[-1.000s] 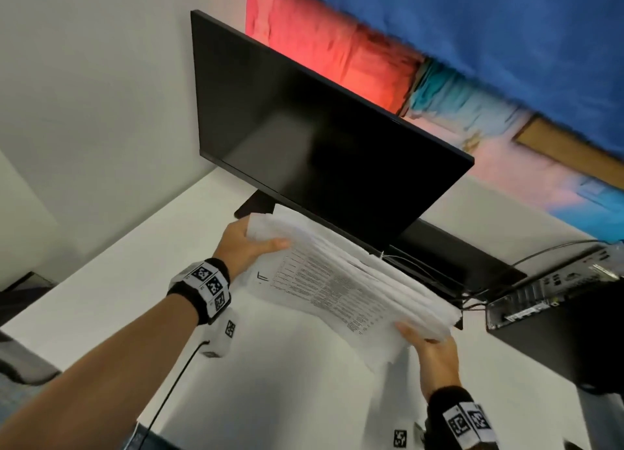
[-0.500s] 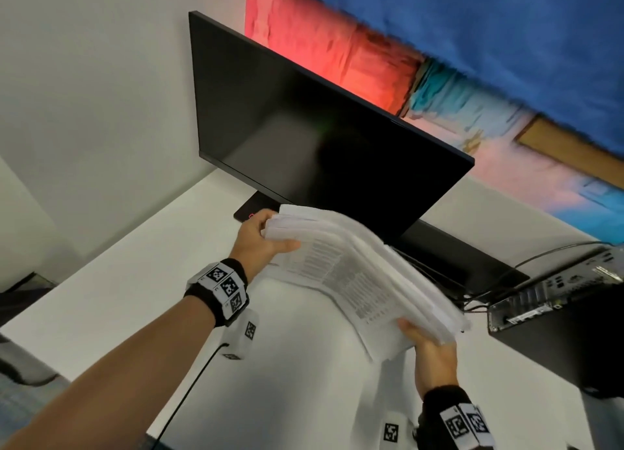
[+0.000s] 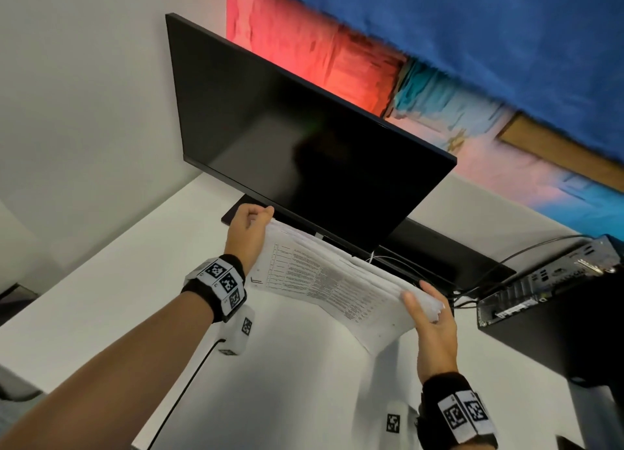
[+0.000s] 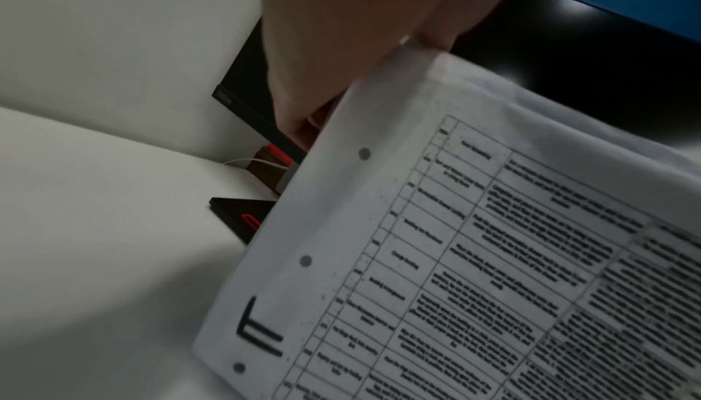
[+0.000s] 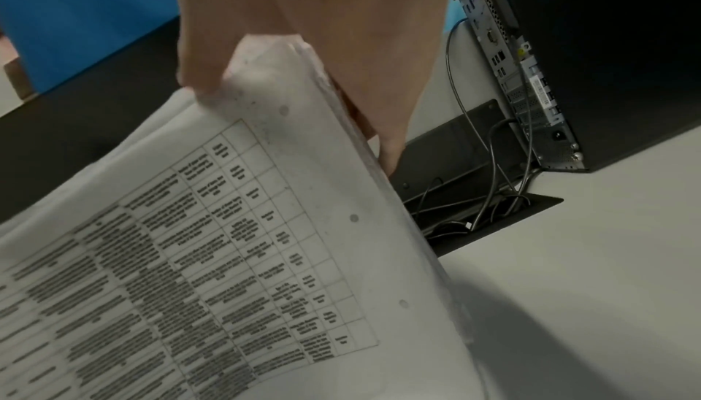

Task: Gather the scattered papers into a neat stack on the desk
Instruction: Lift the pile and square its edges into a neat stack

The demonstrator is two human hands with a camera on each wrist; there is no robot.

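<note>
2 hands hold the papers [image 3: 337, 280] above the white worktop [image 3: 101, 297].
The left hand [image 3: 248, 232] grips the far-left edge, the right hand [image 3: 434, 328] pinches the right edge, fingers curled round the sagging sheets, in front of the dark monitor [image 3: 304, 139].

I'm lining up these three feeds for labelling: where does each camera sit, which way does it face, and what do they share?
Head: worn on the head, looking forward and down at the white desk, monitor and paper stack; both forearms, left hand, right hand show.
Left wrist: looks along the hand toward the stack's punched edge; fingers show.
Right wrist: looks along the hand toward the stack and the computer tower; fingers show.
Shared: all three see the stack and desk.
</note>
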